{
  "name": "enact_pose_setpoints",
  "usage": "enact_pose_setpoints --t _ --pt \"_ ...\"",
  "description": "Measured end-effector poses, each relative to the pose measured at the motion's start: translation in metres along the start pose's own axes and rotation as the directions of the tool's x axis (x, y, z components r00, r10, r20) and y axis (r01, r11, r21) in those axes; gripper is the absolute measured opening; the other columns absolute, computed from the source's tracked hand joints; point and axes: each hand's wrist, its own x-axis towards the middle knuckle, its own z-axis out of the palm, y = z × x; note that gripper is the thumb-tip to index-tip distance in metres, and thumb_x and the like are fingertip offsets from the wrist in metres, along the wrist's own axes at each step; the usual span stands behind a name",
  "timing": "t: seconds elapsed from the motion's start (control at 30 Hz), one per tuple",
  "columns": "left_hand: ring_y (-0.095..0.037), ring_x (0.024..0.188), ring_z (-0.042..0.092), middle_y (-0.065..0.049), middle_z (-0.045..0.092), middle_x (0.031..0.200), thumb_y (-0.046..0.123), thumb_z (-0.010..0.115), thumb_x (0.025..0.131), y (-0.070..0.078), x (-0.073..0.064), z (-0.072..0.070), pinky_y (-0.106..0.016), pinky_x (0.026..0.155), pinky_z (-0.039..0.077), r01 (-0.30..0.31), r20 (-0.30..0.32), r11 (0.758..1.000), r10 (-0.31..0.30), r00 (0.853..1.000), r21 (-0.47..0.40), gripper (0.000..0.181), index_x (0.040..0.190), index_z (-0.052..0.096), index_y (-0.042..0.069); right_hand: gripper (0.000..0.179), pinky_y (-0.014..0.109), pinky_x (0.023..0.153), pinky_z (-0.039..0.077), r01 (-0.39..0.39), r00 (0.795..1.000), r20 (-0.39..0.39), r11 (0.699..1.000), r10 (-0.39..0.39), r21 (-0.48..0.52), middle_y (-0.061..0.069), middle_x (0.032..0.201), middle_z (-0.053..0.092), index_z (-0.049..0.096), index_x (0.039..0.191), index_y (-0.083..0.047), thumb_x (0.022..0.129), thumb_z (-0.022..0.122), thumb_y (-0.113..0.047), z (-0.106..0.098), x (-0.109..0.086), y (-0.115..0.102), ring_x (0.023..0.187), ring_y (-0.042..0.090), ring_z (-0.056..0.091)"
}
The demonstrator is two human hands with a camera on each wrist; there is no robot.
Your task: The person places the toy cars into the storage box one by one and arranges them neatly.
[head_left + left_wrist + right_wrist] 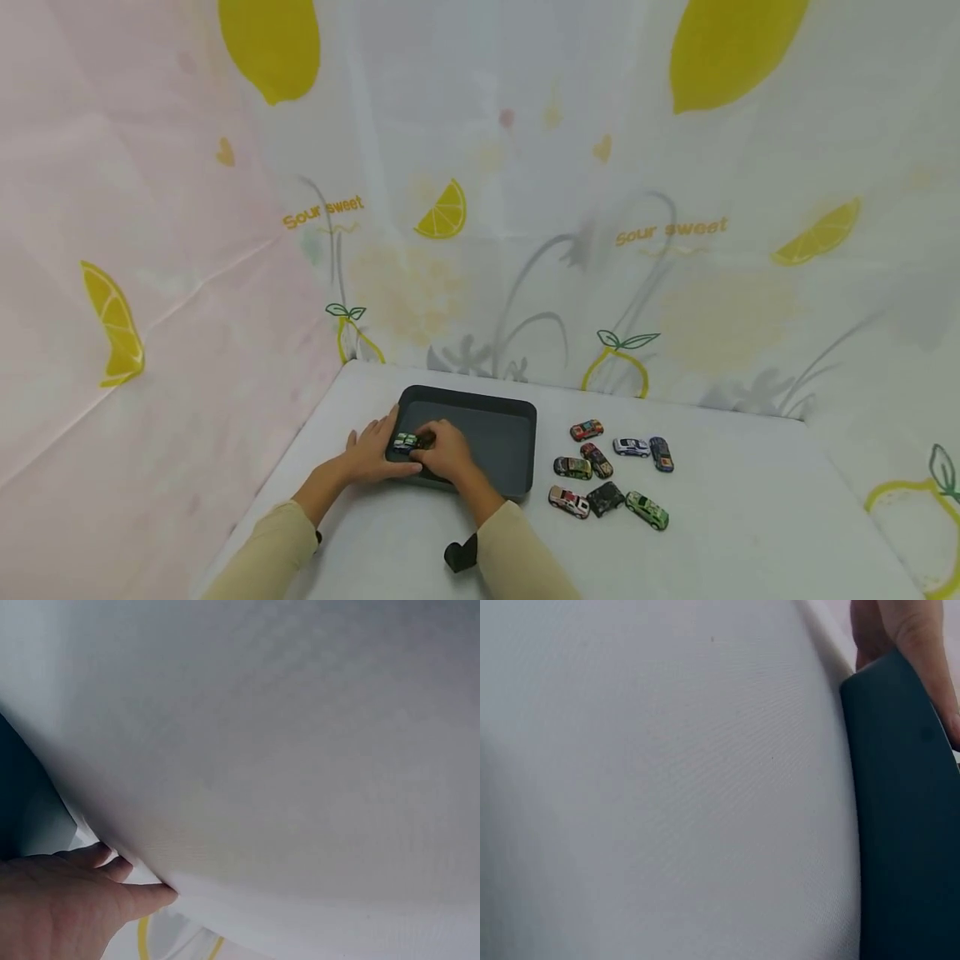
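Observation:
A dark grey rectangular tray [495, 454] lies on the white table, its teal-looking outer wall [900, 825] filling the right of the right wrist view. At the tray's near left corner rests my left hand [372, 454], fingers extended along the left rim and thumb along the front. Inside the tray, toward the left, sits a green and white toy car [405, 442]. My right hand [447, 454] reaches over the front rim and pinches a dark toy car [426, 439] right beside it. Fingers partly cover that second car.
Several toy cars lie loosely grouped right of the tray, among them a red one [587, 430], a white and blue one [632, 447], a black one [605, 498] and a green one [647, 510]. A lemon-print cloth [480, 275] stands behind the table.

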Motion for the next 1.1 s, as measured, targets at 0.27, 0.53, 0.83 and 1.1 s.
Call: enact_pose_setpoints --t 0.27,0.53,0.83,1.1 --pt "-0.052 0.144 0.023 -0.031 0.025 0.158 0.074 0.067 0.075 0.0021 0.0084 -0.0091 -0.079 0.107 0.011 -0.012 0.002 1.0 0.012 1.0 0.023 0.127 0.159 0.003 0.003 0.03 0.02 0.064 0.046 -0.02 1.0 0.014 0.999 0.019 0.027 0.0 0.093 0.064 0.073 0.108 -0.012 0.081 0.082 -0.023 -0.0079 0.0078 -0.0007 0.071 0.004 0.053" --pt "-0.053 0.144 0.024 -0.031 0.026 0.157 0.072 0.067 0.076 -0.001 0.0055 -0.0042 -0.079 0.106 0.012 -0.001 0.017 1.0 0.0 1.0 0.031 0.126 0.158 0.004 0.002 0.031 0.019 0.063 0.045 -0.015 1.0 0.018 1.0 0.014 0.017 0.0 0.092 0.065 0.074 0.107 -0.012 0.081 0.082 -0.025 -0.0036 0.0031 -0.0006 0.07 0.004 0.054" --pt "-0.053 0.144 0.024 -0.03 0.026 0.157 0.074 0.066 0.076 -0.0032 0.005 -0.0022 -0.08 0.105 0.012 -0.005 0.03 1.0 0.004 1.0 0.026 0.126 0.158 0.003 0.003 0.03 0.019 0.063 0.045 -0.025 1.0 0.013 0.999 0.024 0.035 0.0 0.092 0.065 0.073 0.106 -0.011 0.081 0.083 -0.023 0.0002 0.0023 0.0014 0.069 0.004 0.053" --pt "-0.051 0.144 0.023 -0.028 0.025 0.159 0.072 0.068 0.075 -0.0029 0.0063 -0.0004 -0.08 0.105 0.011 -0.001 0.029 1.0 0.001 1.0 0.013 0.127 0.158 0.002 0.002 0.03 0.018 0.062 0.045 -0.019 1.0 0.019 0.999 0.018 0.039 0.001 0.092 0.065 0.074 0.106 -0.01 0.081 0.083 -0.022 -0.0025 0.0004 0.0013 0.068 0.002 0.053"
